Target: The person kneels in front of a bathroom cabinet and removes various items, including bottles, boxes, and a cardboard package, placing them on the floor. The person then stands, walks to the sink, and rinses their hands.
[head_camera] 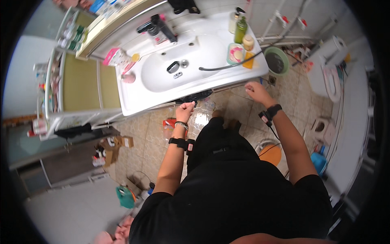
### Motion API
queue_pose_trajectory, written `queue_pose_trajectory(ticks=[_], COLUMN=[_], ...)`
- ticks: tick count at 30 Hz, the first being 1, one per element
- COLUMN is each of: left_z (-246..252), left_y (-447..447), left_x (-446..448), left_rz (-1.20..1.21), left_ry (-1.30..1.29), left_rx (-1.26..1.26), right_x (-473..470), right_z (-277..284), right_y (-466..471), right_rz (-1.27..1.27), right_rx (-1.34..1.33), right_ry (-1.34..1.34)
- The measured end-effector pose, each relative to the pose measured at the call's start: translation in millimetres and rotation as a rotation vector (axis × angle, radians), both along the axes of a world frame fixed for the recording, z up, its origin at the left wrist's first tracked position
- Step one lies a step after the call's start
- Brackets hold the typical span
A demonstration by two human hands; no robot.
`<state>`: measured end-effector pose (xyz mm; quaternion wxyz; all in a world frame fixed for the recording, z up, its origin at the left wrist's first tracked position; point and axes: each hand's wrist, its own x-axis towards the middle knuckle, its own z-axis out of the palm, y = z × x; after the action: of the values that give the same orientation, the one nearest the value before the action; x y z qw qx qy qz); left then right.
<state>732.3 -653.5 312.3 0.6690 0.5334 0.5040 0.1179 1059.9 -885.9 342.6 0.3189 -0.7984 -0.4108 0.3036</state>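
Observation:
My left hand is in front of the white washbasin, just off its front edge, with fingers curled and nothing seen in it. My right hand hangs near the basin's right front corner, fingers loosely bent, also with nothing visible in it. In the bowl a black oval object lies beside the metal drain. A dark hose reaches over the basin from the right. Near it are a soap dish, a yellow-orange block, a green pump bottle and a cream-coloured jar.
A green bucket of dark water stands on the floor right of the basin, with a toilet beyond. A shelf unit adjoins the basin's left side. Behind my right side are an orange-topped stool and a plastic step stool.

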Motion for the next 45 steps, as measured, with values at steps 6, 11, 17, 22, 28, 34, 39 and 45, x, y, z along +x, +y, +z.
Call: queue_pose_trajectory(ticks=[6,11,17,22,28,34,39,45], left_z=[-5.1,-32.5,-85.1,-128.5,-139.9,-110.2,-88.4,-97.7], left_y=[7.4,19.9,37.5,93.3,127.5,132.3,141.2,149.6], left_x=[16.0,43.8,103.2,148.5,203.5,214.3,222.0,229.1], left_rz=[0.092,0.110,0.245,0.489,0.834,0.674,0.528,0.380], left_ry=[-0.147,-0.143,-0.152,-0.142,-0.433,-0.694,-0.142,0.276], left_rx=[-0.234,-0.330,-0.303,-0.489,-0.784,-0.423,-0.197,0.060], right_x=[13.4,16.5,37.1,50.1,57.1,72.8,87.1,102.3], right_z=[-43.7,-79.9,-56.4,14.8,68.3,76.3,66.9,60.8], right_y=[124.4,163.9,179.7,164.1,150.3,149.5,149.5,150.3], right_rz=[0.192,0.178,0.371,0.314,0.281,0.290,0.262,0.280], right_rx=[-0.049,-0.395,-0.489,-0.074,0.071,0.118,0.143,0.155], right_ry=[-0.292,-0.314,-0.430,-0.254,-0.168,-0.131,0.030,0.155])
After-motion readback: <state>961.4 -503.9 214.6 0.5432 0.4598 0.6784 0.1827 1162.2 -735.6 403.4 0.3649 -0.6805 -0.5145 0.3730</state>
